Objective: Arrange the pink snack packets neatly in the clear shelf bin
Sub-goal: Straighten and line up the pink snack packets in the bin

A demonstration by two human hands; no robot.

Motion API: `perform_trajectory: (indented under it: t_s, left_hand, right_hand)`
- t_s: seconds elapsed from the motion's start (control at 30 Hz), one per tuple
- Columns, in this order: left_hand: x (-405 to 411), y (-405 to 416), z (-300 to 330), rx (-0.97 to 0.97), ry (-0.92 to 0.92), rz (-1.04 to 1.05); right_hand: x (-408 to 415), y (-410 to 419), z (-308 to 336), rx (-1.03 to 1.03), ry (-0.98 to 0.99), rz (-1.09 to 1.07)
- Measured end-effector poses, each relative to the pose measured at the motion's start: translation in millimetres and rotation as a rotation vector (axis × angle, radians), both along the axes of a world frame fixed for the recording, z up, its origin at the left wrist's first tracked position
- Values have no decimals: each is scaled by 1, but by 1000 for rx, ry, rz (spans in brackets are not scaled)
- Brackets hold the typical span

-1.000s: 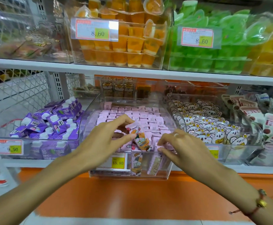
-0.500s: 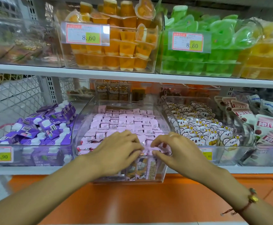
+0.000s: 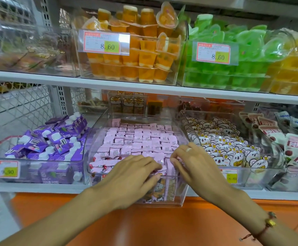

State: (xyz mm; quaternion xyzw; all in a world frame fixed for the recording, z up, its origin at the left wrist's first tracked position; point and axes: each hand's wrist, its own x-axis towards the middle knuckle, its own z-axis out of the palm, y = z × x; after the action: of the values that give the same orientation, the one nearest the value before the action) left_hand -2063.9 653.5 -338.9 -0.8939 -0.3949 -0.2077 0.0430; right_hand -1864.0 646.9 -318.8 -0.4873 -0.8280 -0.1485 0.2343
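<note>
My left hand (image 3: 134, 172) presses relaxed fingers on the near pink snack packets (image 3: 141, 139); my right hand (image 3: 194, 161) pinches one upright, squaring the clear shelf bin's (image 3: 98, 128) front row.

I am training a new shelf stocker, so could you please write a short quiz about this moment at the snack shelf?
1. True or false: both hands are at the front row of the pink snack packets in the clear bin.
2. Which goods fill the bin just left of the pink one? A) orange jelly cups B) purple drink cartons C) green jelly cups
3. Fill in: the ring is on the ___ hand.

Key
1. True: the left hand and right hand both touch the front packets.
2. B.
3. Right; the ring shows on a finger.
</note>
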Motion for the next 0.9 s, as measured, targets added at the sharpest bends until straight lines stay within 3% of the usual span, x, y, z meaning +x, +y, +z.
perform_trajectory:
  t_s: [0.2,0.33,0.43,0.57,0.63,0.77,0.9]
  left_hand:
    - [-3,-5,-5,-11,-6,-16]
    - [-5,-15,5,-116,-331,20]
    - [-1,-23,17,-115,-584,20]
    - [1,-23,21,42,-618,-34]
    - [-3,-20,24,-140,-832,-36]
    - [-9,-10,31,-752,-1293,75]
    - [-10,-5,30,-954,-1404,78]
  right_hand:
    - [1,-1,14,167,461,-7]
    - [0,-6,27,302,830,35]
    - [-8,-5,28,58,1131,47]
    - [-19,-4,22,-410,1439,47]
    - [-17,-4,25,-575,1530,74]
    - [-16,-3,27,-679,1506,103]
    - [-18,-6,23,-634,1301,167]
